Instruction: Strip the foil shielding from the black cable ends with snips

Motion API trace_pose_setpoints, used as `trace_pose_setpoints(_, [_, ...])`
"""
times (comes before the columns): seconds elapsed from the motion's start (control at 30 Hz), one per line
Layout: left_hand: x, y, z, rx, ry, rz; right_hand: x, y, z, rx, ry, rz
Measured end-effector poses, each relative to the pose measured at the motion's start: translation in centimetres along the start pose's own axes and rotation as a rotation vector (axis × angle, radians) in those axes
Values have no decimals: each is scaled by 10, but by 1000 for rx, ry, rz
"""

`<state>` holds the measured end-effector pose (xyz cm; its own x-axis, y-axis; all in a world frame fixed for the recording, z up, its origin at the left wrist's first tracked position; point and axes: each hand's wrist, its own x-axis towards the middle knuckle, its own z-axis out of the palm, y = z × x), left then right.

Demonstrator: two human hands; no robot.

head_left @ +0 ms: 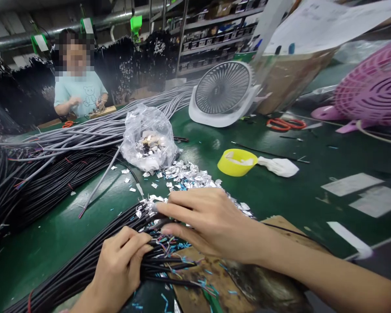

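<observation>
My left hand [120, 265] is wrapped round a thick bundle of black cables [84, 265] near their stripped ends, where thin coloured wires stick out. My right hand [205, 221] reaches across from the right, fingers stretched out and pointing left, resting on the cable ends and their bits of silver foil [150, 204]. Under the cable ends lies a worn brown board [234, 282]. A heap of silver foil scraps [189, 176] lies just beyond my right hand.
A clear plastic bag [148, 139] of scraps, a yellow bowl [237, 162], a white fan [223, 93], red scissors [285, 124] and a pink basket [374, 87] stand on the green table [280, 195]. Grey and black cable bundles [52, 152] fill the left. A person in a light shirt [78, 91] works opposite.
</observation>
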<state>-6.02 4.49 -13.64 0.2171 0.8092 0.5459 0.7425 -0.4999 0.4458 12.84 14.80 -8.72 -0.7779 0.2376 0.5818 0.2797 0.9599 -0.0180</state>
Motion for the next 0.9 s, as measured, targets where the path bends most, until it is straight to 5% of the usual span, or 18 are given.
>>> trace_pose_setpoints(0.23, [-2, 2, 6, 29, 47, 13, -8, -1, -9, -77, -30, -167])
trace_pose_setpoints(0.9, [0, 2, 3, -21, -55, -56, -17, -1, 0, -89, 8, -225])
